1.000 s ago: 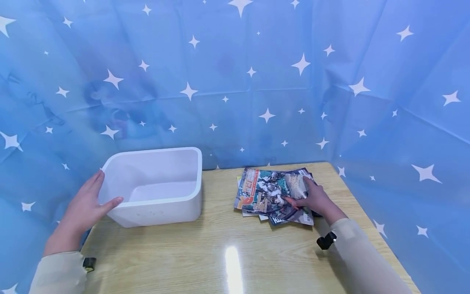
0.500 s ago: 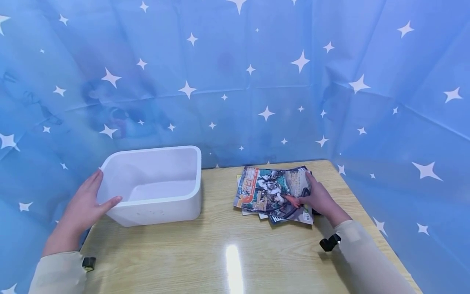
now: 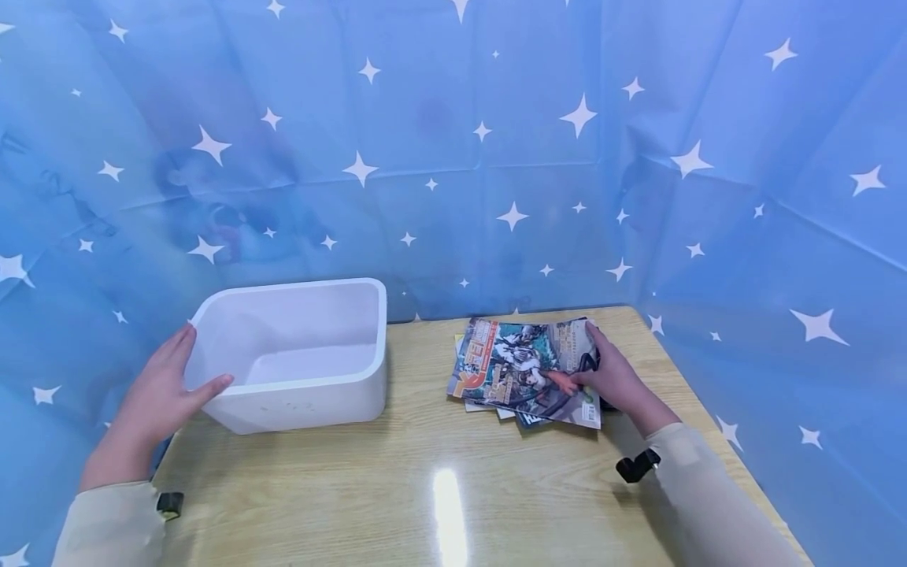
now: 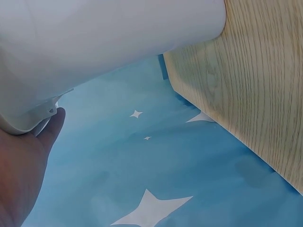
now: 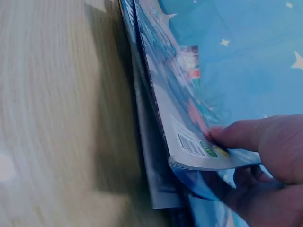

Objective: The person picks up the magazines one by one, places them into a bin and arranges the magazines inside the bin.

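My right hand (image 3: 620,378) holds the right side of the top magazine (image 3: 520,366), whose illustrated cover shows an orange logo. In the right wrist view, the thumb (image 5: 241,134) presses on the cover near a barcode and the fingers are under the lifted edge. Several other magazines (image 3: 536,420) lie fanned beneath it. At the left, a white rectangular bin (image 3: 298,408) stands with its inside showing. My left hand (image 3: 152,394) rests against its left side with fairly straight fingers, the thumb lying at the front left corner. The bin hides part of this hand in the left wrist view.
Bin and magazines stand on a light wooden table (image 3: 333,488), which has a bright reflection near its front. A blue curtain (image 3: 432,157) with white stars hangs behind the table and along both sides.
My right hand has taken a pinching hold at the right edge of the top magazine and tilted it slightly up from the pile. The left hand and bin have stayed in place.
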{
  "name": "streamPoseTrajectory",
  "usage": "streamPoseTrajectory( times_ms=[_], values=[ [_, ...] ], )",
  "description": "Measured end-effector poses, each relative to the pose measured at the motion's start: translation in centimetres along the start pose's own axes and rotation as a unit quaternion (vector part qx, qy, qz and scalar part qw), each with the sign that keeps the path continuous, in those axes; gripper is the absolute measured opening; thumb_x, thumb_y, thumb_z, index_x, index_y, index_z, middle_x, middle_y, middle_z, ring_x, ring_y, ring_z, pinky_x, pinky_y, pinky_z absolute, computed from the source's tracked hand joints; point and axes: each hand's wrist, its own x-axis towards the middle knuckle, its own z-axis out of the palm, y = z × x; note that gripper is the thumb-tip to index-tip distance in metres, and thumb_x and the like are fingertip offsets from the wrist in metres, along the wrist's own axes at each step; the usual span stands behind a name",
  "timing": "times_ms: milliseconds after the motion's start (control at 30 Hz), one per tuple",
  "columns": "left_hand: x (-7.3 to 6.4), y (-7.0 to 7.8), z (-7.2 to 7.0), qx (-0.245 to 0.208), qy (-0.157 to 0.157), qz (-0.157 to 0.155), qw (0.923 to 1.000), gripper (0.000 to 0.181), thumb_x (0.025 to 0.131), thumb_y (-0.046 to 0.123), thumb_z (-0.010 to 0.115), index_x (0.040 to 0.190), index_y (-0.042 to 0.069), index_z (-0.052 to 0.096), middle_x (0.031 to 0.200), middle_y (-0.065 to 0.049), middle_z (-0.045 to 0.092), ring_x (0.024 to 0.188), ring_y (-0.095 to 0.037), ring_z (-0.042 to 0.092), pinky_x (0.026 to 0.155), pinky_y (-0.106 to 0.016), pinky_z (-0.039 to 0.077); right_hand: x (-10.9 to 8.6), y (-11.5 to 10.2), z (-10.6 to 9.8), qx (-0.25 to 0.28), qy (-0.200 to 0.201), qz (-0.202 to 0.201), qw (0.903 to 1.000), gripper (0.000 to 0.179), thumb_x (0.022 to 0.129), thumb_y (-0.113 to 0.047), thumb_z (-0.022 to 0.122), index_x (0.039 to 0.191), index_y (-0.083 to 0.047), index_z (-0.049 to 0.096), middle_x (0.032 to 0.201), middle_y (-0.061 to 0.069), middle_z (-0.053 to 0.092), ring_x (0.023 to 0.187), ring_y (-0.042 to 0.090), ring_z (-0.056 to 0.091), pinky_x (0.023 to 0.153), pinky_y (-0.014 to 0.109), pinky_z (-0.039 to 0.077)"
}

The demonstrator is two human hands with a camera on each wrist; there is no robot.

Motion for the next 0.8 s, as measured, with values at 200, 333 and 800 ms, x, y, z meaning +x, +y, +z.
streamPoseTrajectory(
  times_ms=[200, 333, 800],
  values=[
    [0.1, 0.0, 0.1, -0.002, 0.001, 0.003, 1.0000, 0.113, 0.104, 0.055, 0.072, 0.173, -0.006, 0.006, 0.179, -0.035, 0.007, 0.163, -0.061, 0.010, 0.121, -0.086, 0.018, -0.2, 1.0, 0.2, 0.023, 0.004, 0.022, 0.9995, 0.118, 0.096, -0.005, 0.084, 0.179, -0.012, 0.000, 0.181, 0.032, 0.007, 0.162, 0.060, 0.015, 0.128, 0.074, 0.024],
    [0.1, 0.0, 0.1, -0.003, 0.006, 0.004, 1.0000, 0.113, 0.104, 0.054, 0.073, 0.173, -0.007, 0.007, 0.179, -0.035, 0.008, 0.162, -0.061, 0.011, 0.122, -0.086, 0.018, -0.4, 1.5, 0.3, 0.042, 0.008, 0.036, 0.9984, 0.119, 0.099, -0.011, 0.083, 0.179, -0.015, -0.004, 0.177, 0.038, 0.017, 0.160, 0.061, 0.023, 0.128, 0.073, 0.026],
    [0.2, -0.1, 0.0, -0.007, 0.005, 0.006, 0.9999, 0.111, 0.105, 0.050, 0.073, 0.173, -0.006, 0.007, 0.180, -0.033, 0.006, 0.163, -0.061, 0.011, 0.123, -0.085, 0.016, -1.1, 1.6, 0.0, 0.046, 0.036, 0.028, 0.9979, 0.114, 0.104, -0.008, 0.075, 0.177, -0.016, -0.012, 0.169, 0.046, 0.024, 0.142, 0.061, 0.046, 0.105, 0.065, 0.053]
  ],
)
